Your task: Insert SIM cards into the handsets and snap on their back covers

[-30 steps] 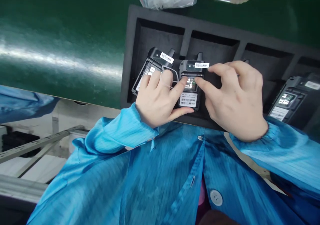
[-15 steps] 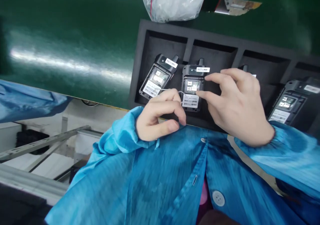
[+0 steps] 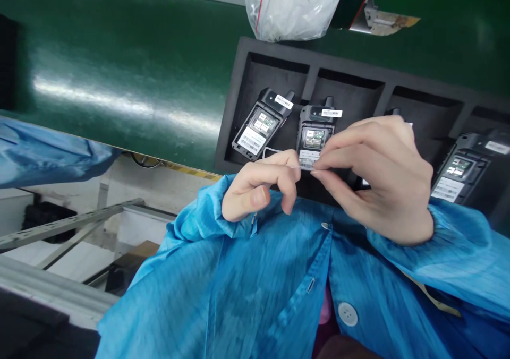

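A thin, pale, see-through loop (image 3: 271,150), like a rubber sealing ring, is stretched between my hands. My left hand (image 3: 257,186) has curled fingers, with the loop over them. The thumb and fingertips of my right hand (image 3: 378,170) are pinched together on its other end. Just beyond the fingertips lies a black handheld radio (image 3: 316,116), its open back showing a white-slotted recess and a barcode label. To its left, a second radio (image 3: 261,125) lies tilted in the tray. My right hand mostly hides a third radio (image 3: 395,112).
The black foam tray (image 3: 227,120) has several compartments and rests on a green bench (image 3: 131,72). Another radio (image 3: 458,165) lies at the right. Behind the tray stands a clear plastic bag (image 3: 295,8) beside a metal bracket (image 3: 388,22). A blue sleeve (image 3: 48,152) shows at left.
My right hand has closed from parted fingertips into a pinch on the loop, nearer my left hand. The view has shifted slightly, so the tray appears further right.
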The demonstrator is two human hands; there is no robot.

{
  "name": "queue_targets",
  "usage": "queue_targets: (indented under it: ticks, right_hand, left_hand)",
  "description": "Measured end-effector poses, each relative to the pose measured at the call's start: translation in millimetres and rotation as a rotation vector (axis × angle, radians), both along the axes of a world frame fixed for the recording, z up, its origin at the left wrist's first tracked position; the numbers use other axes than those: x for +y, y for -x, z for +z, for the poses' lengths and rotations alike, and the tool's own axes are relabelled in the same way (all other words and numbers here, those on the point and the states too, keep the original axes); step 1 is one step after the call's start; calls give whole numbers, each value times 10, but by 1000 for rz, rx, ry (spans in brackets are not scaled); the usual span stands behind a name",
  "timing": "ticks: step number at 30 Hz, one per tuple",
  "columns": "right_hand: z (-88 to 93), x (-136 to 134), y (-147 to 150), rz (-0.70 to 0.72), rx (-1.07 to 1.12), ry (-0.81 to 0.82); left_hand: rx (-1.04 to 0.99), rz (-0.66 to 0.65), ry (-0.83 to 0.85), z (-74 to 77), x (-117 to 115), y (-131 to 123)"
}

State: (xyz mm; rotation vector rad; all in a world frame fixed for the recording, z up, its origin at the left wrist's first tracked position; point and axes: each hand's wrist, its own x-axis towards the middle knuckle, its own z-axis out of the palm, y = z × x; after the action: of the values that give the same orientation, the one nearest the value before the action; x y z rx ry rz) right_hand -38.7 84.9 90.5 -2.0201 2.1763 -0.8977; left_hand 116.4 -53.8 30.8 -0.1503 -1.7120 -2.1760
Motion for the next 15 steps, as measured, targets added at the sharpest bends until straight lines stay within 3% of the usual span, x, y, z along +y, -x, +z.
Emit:
queue_targets:
  ticks: [5,8,10,13,15]
  right_hand:
    - [55,-154,-8,-6,-20,-23]
    - [47,-321,-36,-13,-89,-56]
    - [12,-436,-43,-30,-119,-95]
    - [-63,-571,-16,-85,-117,-133]
    - [-102,-633,12,-122,-110,-136]
  left_hand:
    - [-50,202,-154,-80,45,-24]
    - [-145,353,-75,-90,-14,-95]
    - [-177,559,111,-87,-119,-171]
    - [-292,926,684,-115,-364,-294]
    - [-382,993,1064,-164,-530,-352]
